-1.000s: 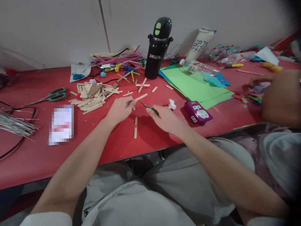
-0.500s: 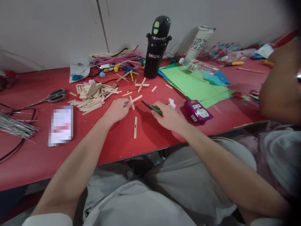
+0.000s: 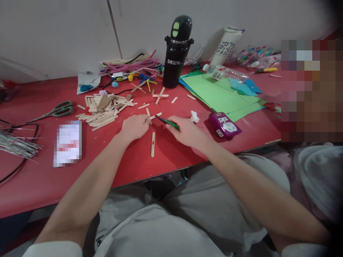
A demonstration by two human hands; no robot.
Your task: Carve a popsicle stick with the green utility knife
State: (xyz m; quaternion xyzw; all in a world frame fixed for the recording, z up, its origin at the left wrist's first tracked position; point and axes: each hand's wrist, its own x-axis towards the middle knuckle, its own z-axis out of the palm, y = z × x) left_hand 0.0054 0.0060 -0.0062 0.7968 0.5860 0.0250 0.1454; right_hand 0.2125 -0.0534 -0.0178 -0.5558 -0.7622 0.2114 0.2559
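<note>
Two hands worked over red table [image 3: 139, 164]: left hand [image 3: 135, 126] closed, pinched crossed wooden sticks [image 3: 149, 116] lying on tabletop; right hand [image 3: 185, 132] gripped green cutter [image 3: 169, 122], blade tip touching sticks. Loose stick [image 3: 153, 144] lay between hands; stick pile [image 3: 103, 109] farther left.

Your red table [image 3: 34, 189] carries a black flask [image 3: 175, 53] at the back. Green paper [image 3: 219, 96] lies to its right, with a clear bottle [image 3: 223, 74] on its side beyond. A purple socket [image 3: 224, 125] sits nearer the front edge. To your left lie a stick pile [image 3: 103, 109], scissors [image 3: 57, 110] and silver wires [image 3: 18, 144].
</note>
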